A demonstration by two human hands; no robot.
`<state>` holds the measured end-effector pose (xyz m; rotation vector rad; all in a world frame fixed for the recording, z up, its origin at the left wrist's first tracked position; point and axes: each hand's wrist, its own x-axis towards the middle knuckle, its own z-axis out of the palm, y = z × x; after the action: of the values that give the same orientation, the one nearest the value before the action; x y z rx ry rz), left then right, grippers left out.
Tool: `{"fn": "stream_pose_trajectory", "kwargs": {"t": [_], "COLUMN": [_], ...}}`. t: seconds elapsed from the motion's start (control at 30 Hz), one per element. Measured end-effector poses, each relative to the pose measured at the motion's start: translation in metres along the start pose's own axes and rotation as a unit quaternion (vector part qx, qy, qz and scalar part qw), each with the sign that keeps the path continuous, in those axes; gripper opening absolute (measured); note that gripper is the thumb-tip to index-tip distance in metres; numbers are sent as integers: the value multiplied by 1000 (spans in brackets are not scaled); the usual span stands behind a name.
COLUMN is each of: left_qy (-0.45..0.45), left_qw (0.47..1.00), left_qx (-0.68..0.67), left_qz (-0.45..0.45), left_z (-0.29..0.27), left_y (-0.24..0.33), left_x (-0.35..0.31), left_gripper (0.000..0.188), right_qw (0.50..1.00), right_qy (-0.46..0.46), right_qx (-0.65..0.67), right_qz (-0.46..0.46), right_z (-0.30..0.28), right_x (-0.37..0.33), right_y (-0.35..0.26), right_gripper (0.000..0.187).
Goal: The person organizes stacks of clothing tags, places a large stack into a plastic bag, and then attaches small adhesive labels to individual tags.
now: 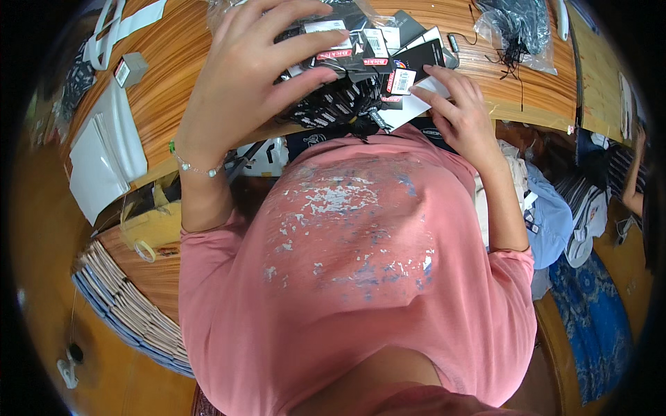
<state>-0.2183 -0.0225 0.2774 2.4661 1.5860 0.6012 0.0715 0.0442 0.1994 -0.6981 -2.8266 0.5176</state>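
My left hand [253, 69] is above the near edge of the wooden table, its fingers spread over a pile of black hang tags [350, 62] with red marks and barcode stickers. A bundle of black-and-white patterned cords [336, 102] hangs below the tags at the table edge. My right hand [459, 114] has its bent fingers on a black hang tag [424, 59] with a white barcode sticker [402, 82]. Beneath it lies a white card [408, 114]. The right thumb is partly hidden. Clear plastic lies behind the pile.
A clear bag of black strings [517, 31] lies at the far right, near a small dark cylinder [454, 43]. On the left are a small grey box [130, 69] and white sheets [104, 156]. Folded garments [132, 305] stack lower left; clothes [548, 215] and another person's arm [633, 180] show at right.
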Motion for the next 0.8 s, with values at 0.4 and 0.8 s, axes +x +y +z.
{"fn": "stream_pose_trajectory", "kwargs": {"t": [0.4, 0.8], "left_qy": [-15, 85], "left_qw": [977, 912], "left_qx": [-200, -225], "left_qz": [-73, -333], "left_z": [40, 69], "left_y": [74, 80], "left_x": [-18, 1], "left_gripper": [41, 21], "right_qw": [993, 938], "right_qy": [32, 265], "right_qx": [70, 206], "right_qz": [-85, -84], "right_z": [-30, -29], "right_x": [10, 29], "right_y": [7, 14], "right_gripper": [17, 17]}}
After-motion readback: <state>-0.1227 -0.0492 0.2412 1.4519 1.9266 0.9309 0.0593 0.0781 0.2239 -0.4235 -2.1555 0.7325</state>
